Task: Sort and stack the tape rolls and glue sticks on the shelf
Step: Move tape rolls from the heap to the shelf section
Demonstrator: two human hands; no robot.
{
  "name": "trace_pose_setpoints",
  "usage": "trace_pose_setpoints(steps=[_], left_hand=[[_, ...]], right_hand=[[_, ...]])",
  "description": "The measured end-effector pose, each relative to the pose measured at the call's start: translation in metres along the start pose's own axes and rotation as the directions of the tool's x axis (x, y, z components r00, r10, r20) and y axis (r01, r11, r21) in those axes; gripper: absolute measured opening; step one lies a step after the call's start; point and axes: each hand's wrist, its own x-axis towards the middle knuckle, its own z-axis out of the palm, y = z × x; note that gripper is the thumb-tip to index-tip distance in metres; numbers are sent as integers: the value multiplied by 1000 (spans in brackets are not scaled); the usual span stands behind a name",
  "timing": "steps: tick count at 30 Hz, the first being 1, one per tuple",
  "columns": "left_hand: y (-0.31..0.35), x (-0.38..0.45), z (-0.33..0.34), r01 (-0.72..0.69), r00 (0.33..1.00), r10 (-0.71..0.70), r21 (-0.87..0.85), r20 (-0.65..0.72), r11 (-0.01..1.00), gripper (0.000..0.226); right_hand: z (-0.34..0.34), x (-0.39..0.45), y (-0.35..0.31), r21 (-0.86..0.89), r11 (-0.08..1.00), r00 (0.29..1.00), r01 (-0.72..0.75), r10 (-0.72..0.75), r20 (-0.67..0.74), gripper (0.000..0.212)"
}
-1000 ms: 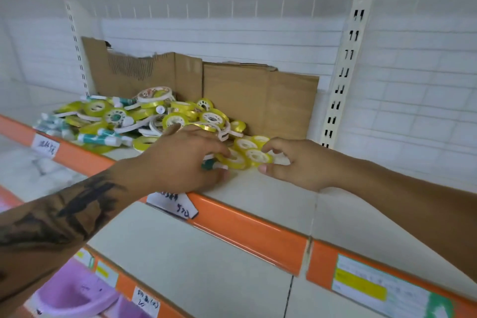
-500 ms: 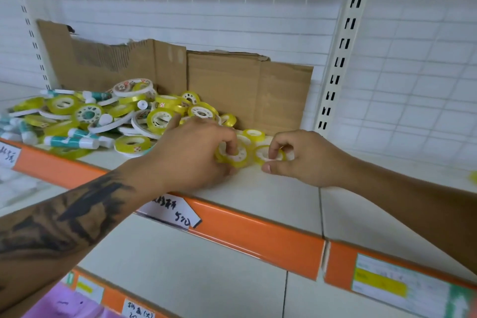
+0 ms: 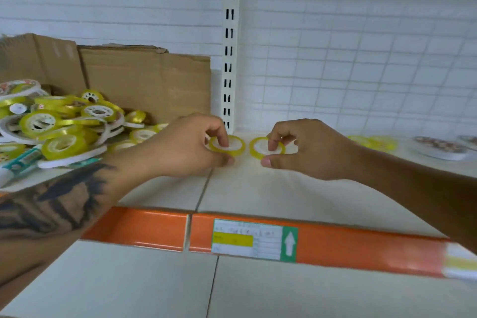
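Now the left hand point(image 3: 189, 147) pinches one yellow tape roll point(image 3: 233, 146) and the right hand point(image 3: 307, 148) pinches another point(image 3: 260, 148), side by side on the shelf point(image 3: 258, 188).

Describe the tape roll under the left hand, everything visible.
The tape roll is a small yellow translucent ring around a white core, glossy like clear plastic tape. It lies flat on the pale shelf, just in front of the slotted upright. The left hand pinches it, a finger on its top and the thumb at its near edge. A similar roll lies just right of it, apart.
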Motion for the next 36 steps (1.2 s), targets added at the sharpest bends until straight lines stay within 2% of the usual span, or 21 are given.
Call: trace_pose_setpoints(steps=[8, 13, 18, 21, 24, 28, 31, 36], left_hand=[[88, 55, 51, -67, 973, 57, 40, 222, 997, 25], [133, 88, 74, -96, 955, 95, -11, 281, 995, 23], [146, 111, 103, -116, 929, 91, 47, 360, 992, 25], [140, 115, 114, -94, 912, 72, 34, 403, 995, 27], [130, 112, 122, -69, 920, 108, -117, 377, 991, 31], [116, 113, 127, -60, 931, 148, -259, 335, 964, 47], [109, 117, 129, -52, 940, 136, -264, 312, 963, 46], [106, 132, 142, -35, 989, 54, -133, 140, 991, 40]], right_hand=[[-56, -72, 76, -79, 990, 991, -115, 120, 64, 40], [-79, -94, 114, -128, 982, 983, -136, 150, 108, 48], [-93, -87, 137, -166, 982, 972, -94, 127, 198, 38], [-93, -77, 148, -169, 983, 964, -67, 107, 243, 47], [-88, -72, 159, -106, 994, 976, -24, 46, 212, 53], [-84, -72, 172, -6, 1000, 979, 3, -2, 205, 34], [-82, -70, 175, 15, 1000, 980, 22, -25, 197, 31], [-77, -72, 173, -48, 997, 980, 56, -46, 193, 29]])
